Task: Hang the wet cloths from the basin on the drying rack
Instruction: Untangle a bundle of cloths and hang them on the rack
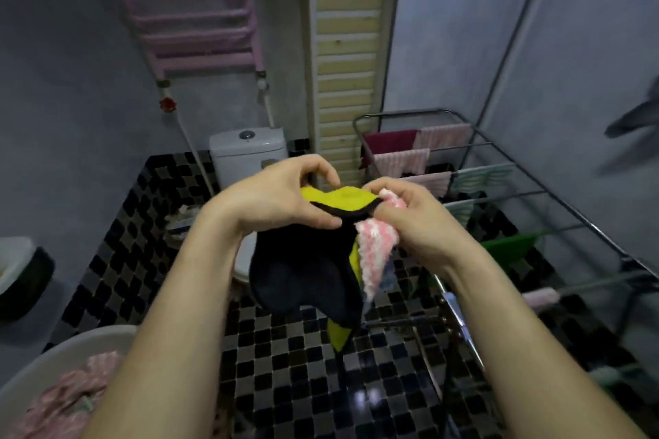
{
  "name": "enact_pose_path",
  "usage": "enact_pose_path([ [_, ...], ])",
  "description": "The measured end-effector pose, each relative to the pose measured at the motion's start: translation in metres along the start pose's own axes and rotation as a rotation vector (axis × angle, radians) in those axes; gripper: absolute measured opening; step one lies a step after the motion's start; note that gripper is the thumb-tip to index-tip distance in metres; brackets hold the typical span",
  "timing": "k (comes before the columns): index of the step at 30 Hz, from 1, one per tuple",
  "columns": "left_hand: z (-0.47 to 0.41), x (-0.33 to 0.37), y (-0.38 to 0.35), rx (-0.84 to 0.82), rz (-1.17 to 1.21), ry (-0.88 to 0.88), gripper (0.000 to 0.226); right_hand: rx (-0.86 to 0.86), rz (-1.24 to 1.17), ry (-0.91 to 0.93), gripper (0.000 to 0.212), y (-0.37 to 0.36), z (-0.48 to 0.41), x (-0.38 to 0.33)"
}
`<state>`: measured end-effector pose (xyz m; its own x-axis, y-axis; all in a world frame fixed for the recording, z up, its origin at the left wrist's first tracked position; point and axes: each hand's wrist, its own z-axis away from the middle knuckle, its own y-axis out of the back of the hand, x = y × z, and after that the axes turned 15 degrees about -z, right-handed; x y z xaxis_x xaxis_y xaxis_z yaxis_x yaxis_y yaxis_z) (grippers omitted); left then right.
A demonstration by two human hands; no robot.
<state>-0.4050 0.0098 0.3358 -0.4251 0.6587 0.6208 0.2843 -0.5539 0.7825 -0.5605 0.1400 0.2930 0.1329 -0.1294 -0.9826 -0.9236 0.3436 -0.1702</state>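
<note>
A black and yellow cloth (303,271) hangs in mid-air in front of me, its top edge pinched by my left hand (281,196). My right hand (410,221) grips the same top edge and also clutches a pink and white fluffy cloth (378,253) that dangles beside it. The white basin (64,360) sits at the lower left with several pink cloths (67,399) in it. The metal drying rack (535,196) stands to the right, apart from my hands, with pink, maroon, pale green and green cloths draped over its bars.
A white toilet (248,153) stands behind the held cloths against a grey wall. The floor is black and grey mosaic tile (285,367). A pink towel radiator (192,7) hangs on the wall above. A dark bin (25,278) sits at far left.
</note>
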Motion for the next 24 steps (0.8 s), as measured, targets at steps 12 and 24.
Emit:
enact_pose_path([
  [12, -0.053, 0.041, -0.027, 0.110, 0.272, -0.230, 0.050, 0.250, 0.338, -0.054, 0.014, 0.064, 0.041, -0.044],
  [24, -0.068, 0.087, -0.038, -0.330, 0.199, -0.618, 0.052, 0.437, 0.306, 0.115, 0.015, 0.056, 0.063, -0.073],
])
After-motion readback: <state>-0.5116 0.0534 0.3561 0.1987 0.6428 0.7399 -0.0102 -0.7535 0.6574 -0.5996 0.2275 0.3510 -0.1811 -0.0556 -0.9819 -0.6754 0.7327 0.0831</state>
